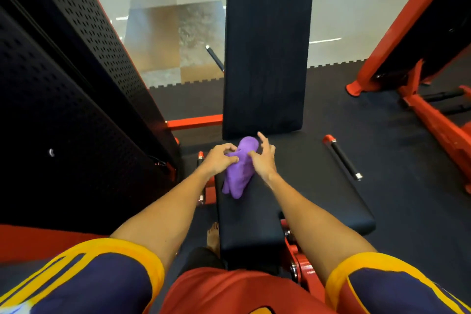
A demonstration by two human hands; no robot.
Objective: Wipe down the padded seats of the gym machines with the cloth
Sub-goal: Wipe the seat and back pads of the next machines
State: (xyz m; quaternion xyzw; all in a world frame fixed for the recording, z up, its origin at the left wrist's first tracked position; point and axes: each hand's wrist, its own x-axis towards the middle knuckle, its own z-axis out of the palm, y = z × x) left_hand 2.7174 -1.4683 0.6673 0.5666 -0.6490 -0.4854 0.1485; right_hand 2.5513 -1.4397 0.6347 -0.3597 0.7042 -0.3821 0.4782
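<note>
L hand point(221, 158) & R hand point(264, 162) gather purple cloth point(238, 177) on black padded seat point(300, 201).
I see L fingers curled on the cloth's left edge, R pinching its right side w/ other fingers lifted. Cloth sits crumpled at seat's rear, just below backrest point(267, 46). No wipe marks show, so I judge wiping is barely begun; red-framed machines point(433, 120) nearby prob. remain. No containers in view.

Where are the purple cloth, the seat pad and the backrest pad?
purple cloth point(238, 176): head view, bunched middle.
seat pad point(252, 224): head view, bare top surface.
backrest pad point(267, 46): head view, front face centre.
</note>
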